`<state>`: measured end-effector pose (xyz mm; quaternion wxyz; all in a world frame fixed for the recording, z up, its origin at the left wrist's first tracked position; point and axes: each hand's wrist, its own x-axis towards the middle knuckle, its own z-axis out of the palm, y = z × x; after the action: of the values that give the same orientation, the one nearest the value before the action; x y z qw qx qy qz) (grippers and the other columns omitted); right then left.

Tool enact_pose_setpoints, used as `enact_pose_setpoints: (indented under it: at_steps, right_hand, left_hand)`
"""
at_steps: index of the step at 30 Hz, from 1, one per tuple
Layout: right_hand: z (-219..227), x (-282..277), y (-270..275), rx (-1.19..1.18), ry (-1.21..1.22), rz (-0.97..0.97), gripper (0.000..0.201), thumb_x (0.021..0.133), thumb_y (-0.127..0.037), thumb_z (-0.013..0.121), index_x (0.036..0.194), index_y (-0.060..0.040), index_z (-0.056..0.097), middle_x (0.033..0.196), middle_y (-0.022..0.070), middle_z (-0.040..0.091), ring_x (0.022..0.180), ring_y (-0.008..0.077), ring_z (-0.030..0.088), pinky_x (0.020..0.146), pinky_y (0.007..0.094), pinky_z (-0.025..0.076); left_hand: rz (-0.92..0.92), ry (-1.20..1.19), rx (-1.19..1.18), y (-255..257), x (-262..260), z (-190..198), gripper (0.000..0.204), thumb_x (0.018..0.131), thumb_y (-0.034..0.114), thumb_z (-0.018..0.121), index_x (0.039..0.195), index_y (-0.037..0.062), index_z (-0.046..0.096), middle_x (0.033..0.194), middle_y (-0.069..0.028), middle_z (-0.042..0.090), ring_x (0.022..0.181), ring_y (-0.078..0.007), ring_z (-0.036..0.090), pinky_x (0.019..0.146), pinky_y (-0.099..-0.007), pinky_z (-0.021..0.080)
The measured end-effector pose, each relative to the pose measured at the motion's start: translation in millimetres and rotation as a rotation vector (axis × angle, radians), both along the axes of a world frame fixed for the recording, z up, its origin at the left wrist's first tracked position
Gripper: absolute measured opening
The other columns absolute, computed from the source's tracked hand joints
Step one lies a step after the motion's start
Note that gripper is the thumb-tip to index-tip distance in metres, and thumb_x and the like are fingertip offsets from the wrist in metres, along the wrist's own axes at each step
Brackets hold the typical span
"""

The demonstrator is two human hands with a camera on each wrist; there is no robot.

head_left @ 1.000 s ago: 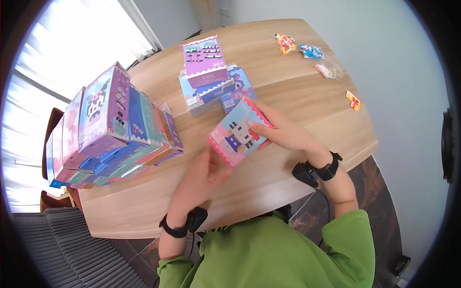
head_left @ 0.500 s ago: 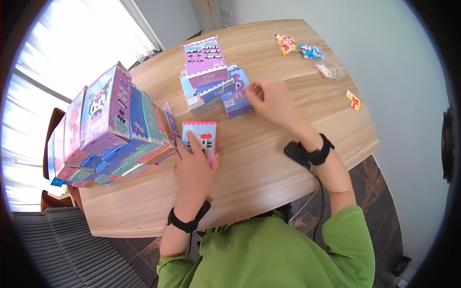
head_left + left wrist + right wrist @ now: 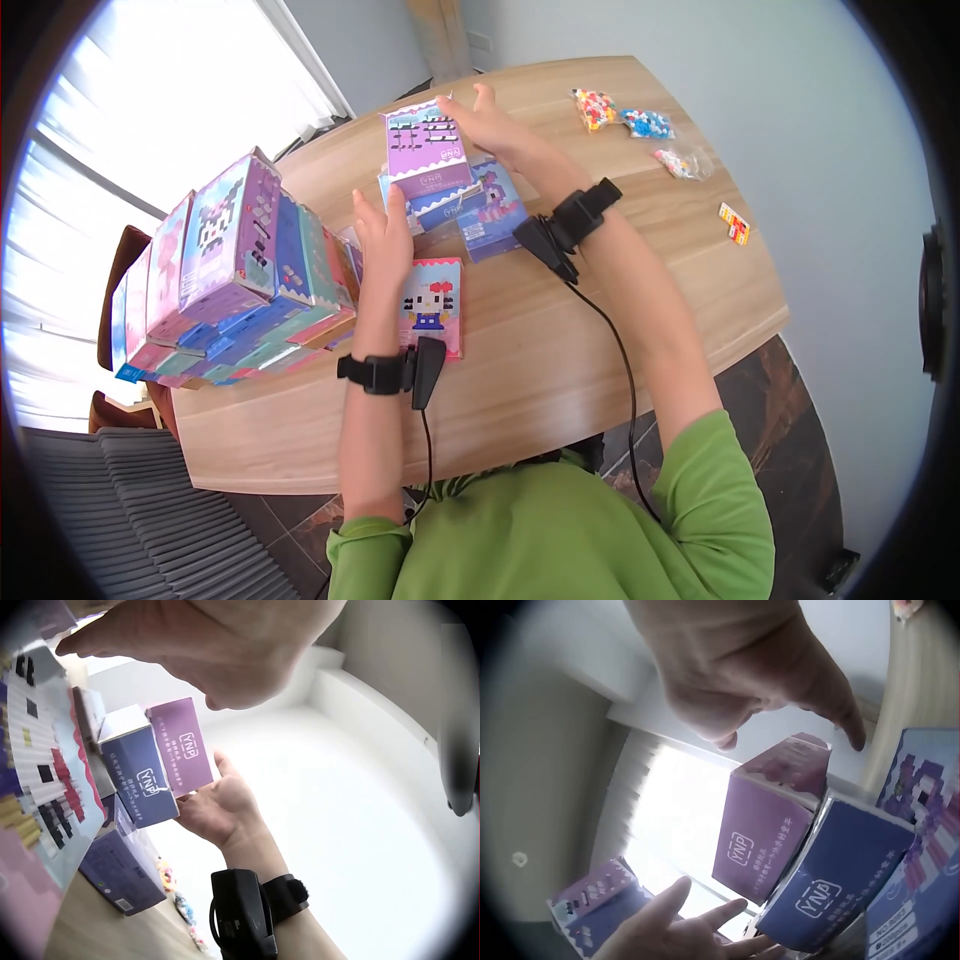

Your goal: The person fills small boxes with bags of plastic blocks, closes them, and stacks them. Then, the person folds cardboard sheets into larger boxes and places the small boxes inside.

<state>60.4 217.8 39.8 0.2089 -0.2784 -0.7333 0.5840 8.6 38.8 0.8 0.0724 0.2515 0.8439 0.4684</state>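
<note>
A purple box (image 3: 428,145) printed with toy-block pictures lies on top of a blue box (image 3: 448,207). My right hand (image 3: 495,128) reaches to the far right side of the purple box, fingers spread, thumb near its upper edge. On the near left, my left hand (image 3: 383,235) has its fingers extended, fingertips beside the stack's lower corner. The right wrist view shows both hands on either side of the purple box (image 3: 761,832), neither curled round it. A pink box (image 3: 432,300) with a white block character lies flat beside my left forearm.
A large pile of colourful boxes (image 3: 230,250) stands at the left. Right of the small stack lies another blue-purple box (image 3: 495,215). Bags of small beads (image 3: 648,124) and an orange-yellow card (image 3: 735,224) lie along the table's right side.
The pink box went from my right hand to the table at the left, where my left hand touched it. Both hands have since moved forward to the purple box, one on each side.
</note>
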Motion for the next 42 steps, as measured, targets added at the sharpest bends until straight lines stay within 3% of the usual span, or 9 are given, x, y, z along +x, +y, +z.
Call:
enact_pose_setpoints:
  at_steps: [2, 8, 13, 16, 20, 23, 28, 35, 42]
  right_hand:
    - [10, -3, -6, -0.362, -0.018, 0.067, 0.080, 0.083, -0.041, 0.053, 0.134, -0.0003, 0.007, 0.123, 0.0206, 0.041, 0.108, 0.0253, 0.048, 0.088, 0.0418, 0.041]
    - [-24, -13, 0, -0.402, 0.123, 0.191, 0.065, 0.080, -0.027, 0.061, 0.126, -0.0003, 0.022, 0.111, 0.0140, 0.047, 0.101, 0.0182, 0.051, 0.082, 0.0336, 0.046]
    - [-21, 20, 23, -0.351, 0.124, 0.233, 0.078, 0.076, -0.025, 0.064, 0.131, 0.0030, 0.016, 0.119, 0.0194, 0.041, 0.108, 0.0226, 0.046, 0.088, 0.0346, 0.043]
    - [-6, 55, 30, -0.416, 0.156, 0.196, 0.082, 0.077, -0.023, 0.065, 0.137, -0.0064, 0.012, 0.124, 0.0153, 0.042, 0.107, 0.0209, 0.049, 0.085, 0.0326, 0.045]
    - [2, 66, 55, 0.062, 0.087, 0.269, 0.085, 0.076, -0.026, 0.067, 0.138, -0.0073, 0.011, 0.131, 0.0189, 0.036, 0.113, 0.0246, 0.045, 0.089, 0.0362, 0.042]
    - [28, 55, 48, 0.416, -0.020, 0.269, 0.085, 0.074, -0.033, 0.068, 0.137, -0.0058, 0.018, 0.131, 0.0205, 0.037, 0.112, 0.0272, 0.046, 0.090, 0.0386, 0.040]
    - [37, 22, 51, 0.689, -0.423, 0.353, 0.064, 0.071, -0.045, 0.068, 0.115, -0.0018, 0.051, 0.111, 0.0182, 0.055, 0.101, 0.0261, 0.053, 0.085, 0.0370, 0.042]
    - [51, 47, 44, 0.672, 0.132, 0.108, 0.033, 0.082, -0.033, 0.060, 0.075, -0.0014, 0.056, 0.075, 0.0051, 0.057, 0.064, 0.0084, 0.050, 0.055, 0.0234, 0.040]
    - [75, 120, -52, 0.645, 0.307, -0.091, 0.033, 0.083, -0.024, 0.057, 0.062, -0.0010, 0.046, 0.048, 0.0028, 0.041, 0.046, 0.0099, 0.029, 0.042, 0.0282, 0.026]
  left_hand:
    - [-0.019, -0.090, 0.017, 5, -7, -3, 0.074, 0.090, 0.049, 0.031, 0.132, -0.0097, 0.016, 0.133, -0.0320, 0.024, 0.126, -0.0399, 0.024, 0.102, -0.0397, 0.021]
    - [-0.260, -0.212, 0.199, 19, 2, -10, 0.068, 0.089, 0.053, 0.031, 0.128, -0.0030, 0.034, 0.112, -0.0213, 0.053, 0.106, -0.0295, 0.050, 0.090, -0.0332, 0.035]
    - [-0.558, -0.342, 0.035, 19, 15, 1, 0.070, 0.087, 0.049, 0.041, 0.133, -0.0018, 0.025, 0.122, -0.0174, 0.045, 0.117, -0.0246, 0.039, 0.096, -0.0361, 0.030]
    - [-0.468, 0.043, -0.381, 6, 49, 34, 0.076, 0.080, 0.046, 0.054, 0.135, 0.0021, 0.024, 0.130, -0.0174, 0.038, 0.126, -0.0284, 0.029, 0.100, -0.0449, 0.027]
    - [-0.652, 0.605, -0.643, -46, 81, 45, 0.090, 0.063, 0.037, 0.071, 0.136, 0.0130, 0.025, 0.137, -0.0186, 0.026, 0.128, -0.0387, 0.021, 0.097, -0.0542, 0.027]
    - [-0.902, 0.587, -0.738, -76, 74, 42, 0.094, 0.057, 0.029, 0.077, 0.136, 0.0200, 0.026, 0.140, -0.0152, 0.020, 0.128, -0.0396, 0.020, 0.096, -0.0547, 0.029]
    - [-0.570, 0.666, -0.713, -74, 68, 25, 0.096, 0.057, 0.028, 0.079, 0.135, 0.0135, 0.026, 0.137, -0.0199, 0.025, 0.125, -0.0391, 0.026, 0.095, -0.0518, 0.032]
    - [-0.256, 0.717, -0.746, -60, 54, 4, 0.090, 0.062, 0.025, 0.076, 0.134, 0.0059, 0.025, 0.131, -0.0236, 0.032, 0.123, -0.0364, 0.030, 0.093, -0.0429, 0.036]
    - [-0.637, -0.131, 0.228, -60, 84, 39, 0.086, 0.073, 0.017, 0.070, 0.136, 0.0034, 0.013, 0.128, -0.0176, 0.037, 0.121, -0.0293, 0.034, 0.095, -0.0463, 0.036]
